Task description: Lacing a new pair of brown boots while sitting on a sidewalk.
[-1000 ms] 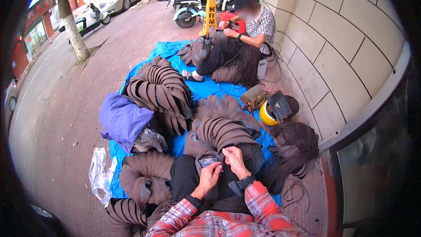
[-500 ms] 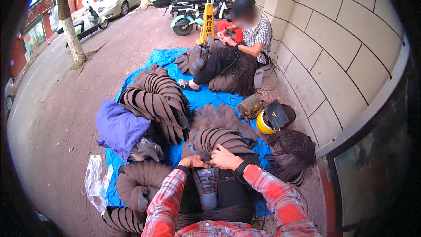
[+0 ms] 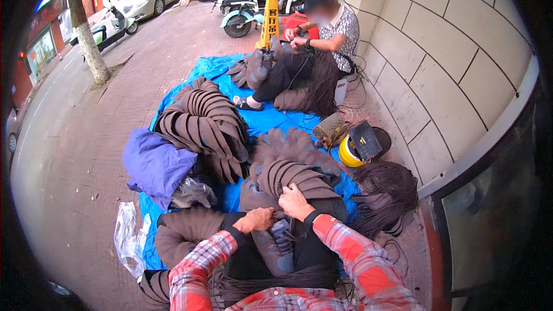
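Observation:
A dark grey-brown shoe upper [image 3: 275, 250] with a bluish tongue and dark laces lies across my lap, toe toward me. My left hand [image 3: 257, 220] is closed at its upper left edge, and my right hand [image 3: 295, 202] is closed just above its opening. Both seem to pinch the ends of a dark shoelace, which hardly shows between the fingers. Over my thighs runs a bundle of dark cords [image 3: 282, 285]. Directly beyond my hands is a fanned row of brown shoe uppers [image 3: 288, 178].
More stacked uppers [image 3: 201, 118] lie on a blue tarp [image 3: 210, 69], beside a purple cloth [image 3: 155, 161] and a clear plastic bag [image 3: 129, 239]. At right are a heap of cords [image 3: 386, 190] and a yellow bucket [image 3: 349, 152]. A co-worker [image 3: 322, 40] sits ahead by the wall [image 3: 443, 63].
My hands have come apart: the left shifted left and down, the right rose slightly. The shoe upper is tilted a little more. The co-worker's hands have moved too.

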Tool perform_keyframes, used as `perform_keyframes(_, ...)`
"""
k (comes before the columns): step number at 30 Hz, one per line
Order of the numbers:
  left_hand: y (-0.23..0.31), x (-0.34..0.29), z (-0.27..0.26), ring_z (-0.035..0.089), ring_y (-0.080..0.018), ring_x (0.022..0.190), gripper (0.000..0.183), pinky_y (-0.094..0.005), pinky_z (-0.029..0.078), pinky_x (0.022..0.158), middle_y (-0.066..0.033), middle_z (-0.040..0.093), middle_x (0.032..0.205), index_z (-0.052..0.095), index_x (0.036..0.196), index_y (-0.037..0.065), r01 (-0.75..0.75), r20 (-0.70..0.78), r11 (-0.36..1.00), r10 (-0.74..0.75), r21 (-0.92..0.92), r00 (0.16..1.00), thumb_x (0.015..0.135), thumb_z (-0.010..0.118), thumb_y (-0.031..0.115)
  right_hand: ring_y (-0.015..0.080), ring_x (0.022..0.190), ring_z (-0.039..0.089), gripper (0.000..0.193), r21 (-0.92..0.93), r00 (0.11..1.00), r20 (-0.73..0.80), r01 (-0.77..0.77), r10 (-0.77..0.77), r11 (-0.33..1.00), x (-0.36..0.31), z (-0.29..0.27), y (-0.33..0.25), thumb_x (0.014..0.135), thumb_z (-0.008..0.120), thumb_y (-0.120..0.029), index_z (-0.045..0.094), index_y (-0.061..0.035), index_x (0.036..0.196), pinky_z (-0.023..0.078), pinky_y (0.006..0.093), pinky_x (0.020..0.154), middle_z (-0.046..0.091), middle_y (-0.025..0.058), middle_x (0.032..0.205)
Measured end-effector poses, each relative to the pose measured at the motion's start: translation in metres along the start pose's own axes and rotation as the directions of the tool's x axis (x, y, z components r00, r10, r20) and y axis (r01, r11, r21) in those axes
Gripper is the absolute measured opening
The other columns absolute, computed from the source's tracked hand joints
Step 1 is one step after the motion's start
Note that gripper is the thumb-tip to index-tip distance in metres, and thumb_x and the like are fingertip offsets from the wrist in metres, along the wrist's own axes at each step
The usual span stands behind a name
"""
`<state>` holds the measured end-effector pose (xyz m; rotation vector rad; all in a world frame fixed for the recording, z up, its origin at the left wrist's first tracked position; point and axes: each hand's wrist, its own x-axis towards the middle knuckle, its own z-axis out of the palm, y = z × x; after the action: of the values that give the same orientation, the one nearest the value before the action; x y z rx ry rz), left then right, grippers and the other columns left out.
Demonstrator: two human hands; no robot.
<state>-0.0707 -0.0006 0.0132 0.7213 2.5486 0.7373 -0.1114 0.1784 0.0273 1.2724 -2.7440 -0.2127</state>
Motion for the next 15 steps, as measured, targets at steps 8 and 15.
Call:
perform_keyframes(8, 0.043, -0.049, -0.019, 0.051, -0.0241, 0.11, 0.037, -0.0373, 0.039, 0.096, -0.0114, 0.054, 0.12, 0.048, 0.12, 0.001, 0.261, 0.224, 0.07, -0.334, -0.963, 0.916, 0.094, 0.041, 0.027, 0.032, 0.119, 0.039, 0.074, 0.421, 0.841, -0.418, -0.156, 0.344, 0.894, -0.064, -0.061, 0.036, 0.049, 0.077, -0.023, 0.051, -0.0094, 0.117, 0.033, 0.0437, 0.097, 0.047, 0.0131, 0.123)
perform_keyframes(15, 0.095, -0.029, 0.006, 0.055, -0.0232, 0.106, 0.033, -0.0393, 0.043, 0.094, -0.0103, 0.057, 0.115, 0.05, 0.118, 0.005, 0.048, 0.14, -0.623, -0.1, -0.78, 0.985, 0.09, 0.052, 0.02, 0.0254, 0.097, 0.058, 0.046, 0.921, 0.643, 0.323, -0.381, 0.694, -0.076, -0.148, 0.028, 0.062, 0.076, 0.068, -0.022, 0.055, 0.0022, 0.113, 0.042, 0.0349, 0.085, 0.062, 0.0139, 0.105)
